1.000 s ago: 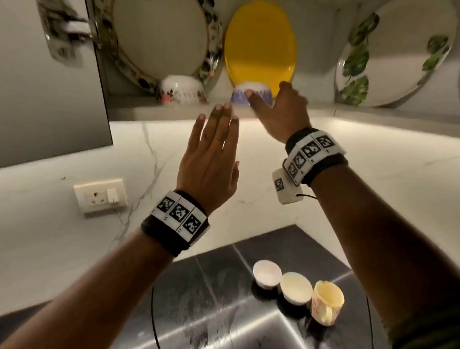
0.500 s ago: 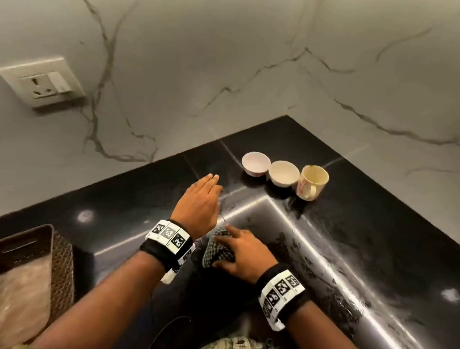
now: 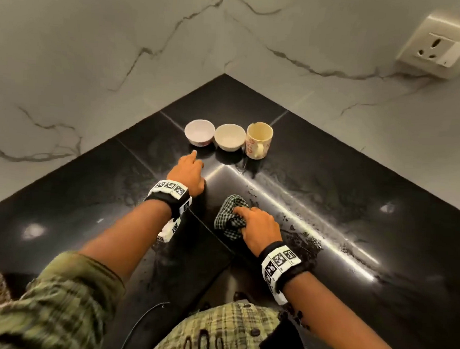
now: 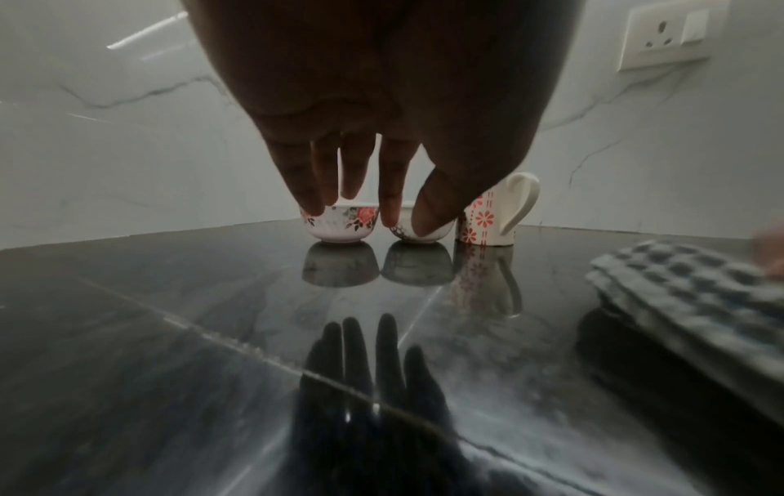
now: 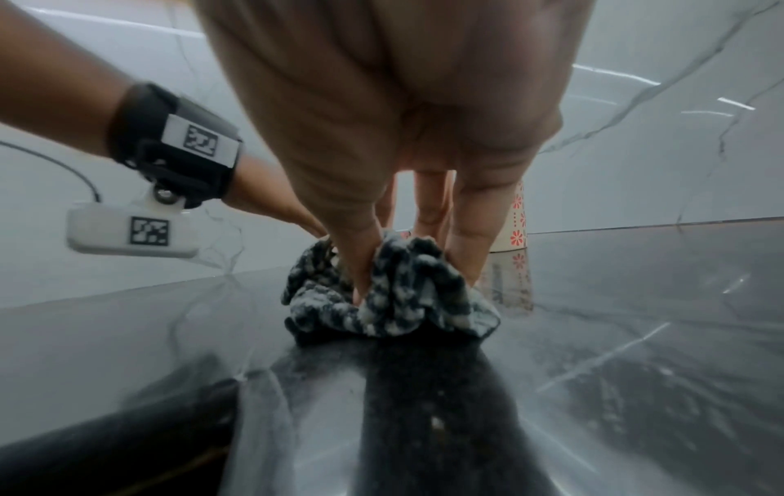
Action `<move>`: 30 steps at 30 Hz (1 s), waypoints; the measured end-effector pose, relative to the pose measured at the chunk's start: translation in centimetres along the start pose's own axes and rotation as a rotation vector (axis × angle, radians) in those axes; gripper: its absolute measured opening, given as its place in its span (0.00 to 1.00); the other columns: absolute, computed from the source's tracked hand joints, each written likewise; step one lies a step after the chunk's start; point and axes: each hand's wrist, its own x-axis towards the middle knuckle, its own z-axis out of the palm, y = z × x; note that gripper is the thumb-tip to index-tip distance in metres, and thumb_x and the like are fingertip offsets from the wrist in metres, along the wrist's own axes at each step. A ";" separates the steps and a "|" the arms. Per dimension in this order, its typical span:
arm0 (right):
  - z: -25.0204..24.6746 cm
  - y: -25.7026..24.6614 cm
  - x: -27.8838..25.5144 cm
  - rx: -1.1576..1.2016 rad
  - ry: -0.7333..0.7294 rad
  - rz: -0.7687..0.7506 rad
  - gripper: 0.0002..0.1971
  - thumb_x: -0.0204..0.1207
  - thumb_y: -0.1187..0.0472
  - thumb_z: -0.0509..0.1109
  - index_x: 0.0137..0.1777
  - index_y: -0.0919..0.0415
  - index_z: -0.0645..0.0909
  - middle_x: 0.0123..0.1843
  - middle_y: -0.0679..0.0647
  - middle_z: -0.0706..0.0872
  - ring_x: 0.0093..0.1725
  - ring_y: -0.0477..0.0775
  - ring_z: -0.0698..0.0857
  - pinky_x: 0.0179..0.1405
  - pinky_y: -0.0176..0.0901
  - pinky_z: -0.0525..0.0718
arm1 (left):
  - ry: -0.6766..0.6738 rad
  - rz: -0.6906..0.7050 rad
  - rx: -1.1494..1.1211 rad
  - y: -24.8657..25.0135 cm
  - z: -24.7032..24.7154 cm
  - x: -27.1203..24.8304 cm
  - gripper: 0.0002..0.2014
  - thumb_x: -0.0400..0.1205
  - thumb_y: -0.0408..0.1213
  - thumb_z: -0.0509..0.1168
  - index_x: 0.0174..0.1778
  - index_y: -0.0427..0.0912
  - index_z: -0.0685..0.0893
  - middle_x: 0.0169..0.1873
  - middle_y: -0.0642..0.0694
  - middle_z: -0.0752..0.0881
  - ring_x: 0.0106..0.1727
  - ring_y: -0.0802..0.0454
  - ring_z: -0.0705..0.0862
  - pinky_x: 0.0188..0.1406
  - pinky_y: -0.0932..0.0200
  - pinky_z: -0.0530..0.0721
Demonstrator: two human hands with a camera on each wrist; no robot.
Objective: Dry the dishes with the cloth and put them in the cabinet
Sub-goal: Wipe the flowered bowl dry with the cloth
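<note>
Gripping the crumpled black-and-white checked cloth (image 3: 231, 219) against the glossy black stone counter (image 3: 354, 206), the right hand (image 3: 258, 228) had its fingers curled into the fabric, having come down from the cabinet shelf a second before. Beyond it the left hand (image 3: 188, 173) stretched forward with straight, empty fingers, nearer than half a second earlier to the small white floral bowl (image 3: 199, 132). Beside that stood a plain cream bowl (image 3: 229, 137) and a red-flowered cream mug (image 3: 259, 140), all apparently undried.
</note>
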 end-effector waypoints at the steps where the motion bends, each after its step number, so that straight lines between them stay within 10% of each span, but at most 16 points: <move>1: 0.1 -0.1 0.0 -0.002 -0.002 -0.002 0.31 0.77 0.67 0.65 0.77 0.37 0.75 0.64 0.53 0.85 0.65 0.64 0.85 0.61 0.59 0.86 | 0.003 -0.007 0.015 0.0 -0.2 0.7 0.21 0.83 0.40 0.64 0.72 0.38 0.79 0.88 0.36 0.56 0.86 0.36 0.61 0.78 0.39 0.73; 10: 0.2 0.2 0.9 0.002 -0.017 0.021 0.32 0.78 0.69 0.66 0.78 0.38 0.74 0.65 0.53 0.87 0.67 0.63 0.83 0.63 0.58 0.85 | -0.038 -0.008 0.106 -0.4 -0.9 5.8 0.21 0.82 0.40 0.66 0.71 0.39 0.80 0.90 0.38 0.49 0.85 0.32 0.59 0.78 0.35 0.73; 17: 0.1 0.0 1.3 0.032 -0.027 0.029 0.30 0.79 0.67 0.68 0.77 0.39 0.75 0.66 0.53 0.86 0.68 0.63 0.82 0.62 0.58 0.84 | -0.053 -0.009 0.184 0.1 -1.6 7.1 0.24 0.79 0.37 0.68 0.71 0.34 0.81 0.79 0.37 0.69 0.78 0.30 0.66 0.72 0.36 0.78; 30: 0.7 0.3 0.8 0.031 0.056 0.008 0.30 0.78 0.67 0.65 0.76 0.38 0.75 0.62 0.52 0.87 0.65 0.62 0.84 0.60 0.58 0.85 | 0.165 -0.069 -0.053 -1.3 -0.2 -2.0 0.11 0.80 0.32 0.71 0.56 0.48 0.84 0.59 0.36 0.81 0.60 0.32 0.78 0.60 0.43 0.81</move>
